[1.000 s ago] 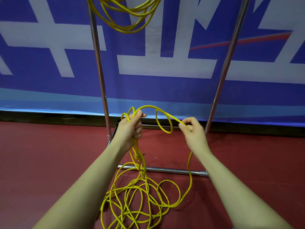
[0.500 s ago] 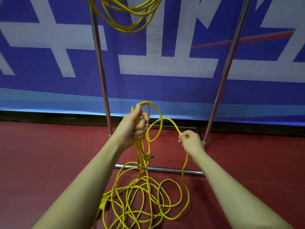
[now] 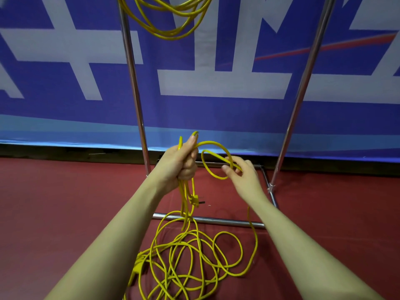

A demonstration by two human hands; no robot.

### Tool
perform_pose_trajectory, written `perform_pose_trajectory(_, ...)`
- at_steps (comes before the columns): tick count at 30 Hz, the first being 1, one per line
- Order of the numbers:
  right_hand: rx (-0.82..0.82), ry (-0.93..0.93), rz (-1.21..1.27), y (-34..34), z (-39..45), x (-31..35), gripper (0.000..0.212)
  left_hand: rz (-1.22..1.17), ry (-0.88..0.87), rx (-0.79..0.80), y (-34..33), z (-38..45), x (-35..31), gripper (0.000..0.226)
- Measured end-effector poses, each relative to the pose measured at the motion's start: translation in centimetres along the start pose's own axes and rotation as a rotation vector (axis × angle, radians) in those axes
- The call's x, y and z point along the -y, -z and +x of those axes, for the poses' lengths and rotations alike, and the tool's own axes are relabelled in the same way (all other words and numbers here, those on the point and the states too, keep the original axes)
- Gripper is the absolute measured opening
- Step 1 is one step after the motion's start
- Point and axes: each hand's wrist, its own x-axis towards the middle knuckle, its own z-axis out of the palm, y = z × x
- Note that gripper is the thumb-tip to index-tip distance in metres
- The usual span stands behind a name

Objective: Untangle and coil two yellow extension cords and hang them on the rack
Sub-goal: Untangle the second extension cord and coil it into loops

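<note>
Two bare forearms reaching forward from the near edge, left hand (image 3: 180, 162) raised in a fist, thumb up, gripping several cord strands, right hand (image 3: 242, 174) just beside it, fingers loosely curled, pinching a cord loop

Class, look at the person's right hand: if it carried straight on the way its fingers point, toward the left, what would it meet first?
Most likely the left hand, which grips a bundle of the yellow cord. The right hand already holds a loop of that cord between them; depth is hard to judge.

A blue-and-white banner (image 3: 216, 109) stands behind red floor (image 3: 65, 202).
</note>
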Motion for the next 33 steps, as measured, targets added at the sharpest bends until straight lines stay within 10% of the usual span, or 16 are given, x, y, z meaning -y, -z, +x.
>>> perform_pose_trajectory(12,0.415,-0.001,0.018,1.3,-0.3,-0.6,0.012,-0.238,-0.152,-0.214,1.3,0.9,0.2,0.033)
perform_pose_trajectory(24,-0.051,-0.485,0.315,1.0,0.7,-2.4,0.016,-0.281,-0.133,-0.241,1.6,0.4,0.3,0.031)
perform_pose_trajectory(33,-0.133,-0.2,-0.158,1.7,-0.4,-4.4,0.017,-0.295,-0.161,-0.19,1.4,0.1,0.3,0.028)
